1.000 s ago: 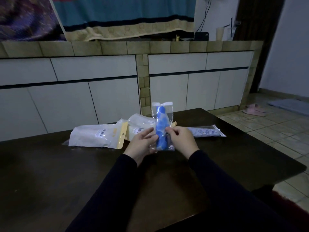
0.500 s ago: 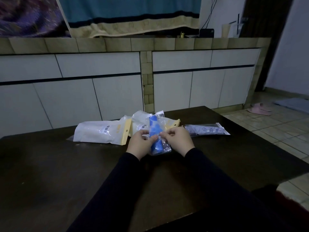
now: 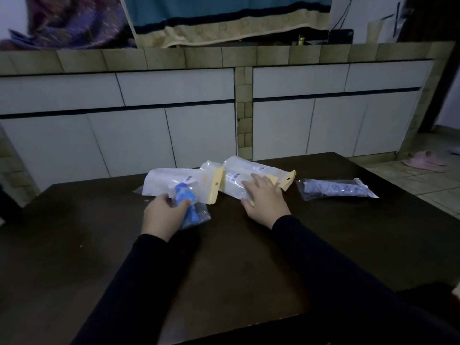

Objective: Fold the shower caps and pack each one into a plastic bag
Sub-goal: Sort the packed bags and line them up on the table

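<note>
My left hand (image 3: 164, 215) grips a clear plastic bag holding a folded blue shower cap (image 3: 190, 207), low over the dark table (image 3: 224, 270) beside a white packet with a yellow header (image 3: 174, 184). My right hand (image 3: 263, 200) lies with straight fingers on another white packet with a yellow header (image 3: 244, 180) at the table's far middle. A packed bag with a dark patterned cap (image 3: 336, 189) lies on the table to the right, apart from both hands.
White cabinet doors (image 3: 199, 135) under a tiled counter stand right behind the table. Pink slippers (image 3: 425, 161) sit on the tiled floor at the right. The table's right edge drops off to the floor.
Both hands held the blue cap's bag together at the centre. Now the left hand has carried it left and down, and the right hand has let go and reached forward onto the white packet.
</note>
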Tool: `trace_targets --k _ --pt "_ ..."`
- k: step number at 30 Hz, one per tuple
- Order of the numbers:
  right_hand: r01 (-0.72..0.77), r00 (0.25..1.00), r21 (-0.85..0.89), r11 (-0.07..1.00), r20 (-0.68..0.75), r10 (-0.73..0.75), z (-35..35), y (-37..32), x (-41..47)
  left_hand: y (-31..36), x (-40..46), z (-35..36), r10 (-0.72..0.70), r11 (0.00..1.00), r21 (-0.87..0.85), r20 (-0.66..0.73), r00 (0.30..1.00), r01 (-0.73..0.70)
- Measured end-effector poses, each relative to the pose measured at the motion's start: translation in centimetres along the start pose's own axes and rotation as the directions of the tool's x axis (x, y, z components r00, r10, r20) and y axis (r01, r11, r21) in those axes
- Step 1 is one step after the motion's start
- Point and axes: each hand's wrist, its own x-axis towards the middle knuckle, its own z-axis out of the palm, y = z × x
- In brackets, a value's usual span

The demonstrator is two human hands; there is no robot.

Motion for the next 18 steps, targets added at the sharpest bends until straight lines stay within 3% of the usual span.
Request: trace_targets --k 8,18 --pt "-0.114 0.993 -0.026 0.993 0.005 0.114 0.6 -1.4 -1.0 -2.3 -0.6 -1.9 -0.058 0.966 0.254 0.042 0.997 0.045" --pt "-0.156 0.987 -0.066 0.986 0.028 0.158 -0.2 -3.5 -3.4 -2.5 -0.5 -1.3 -0.099 0.941 0.326 0.019 0.995 0.087"
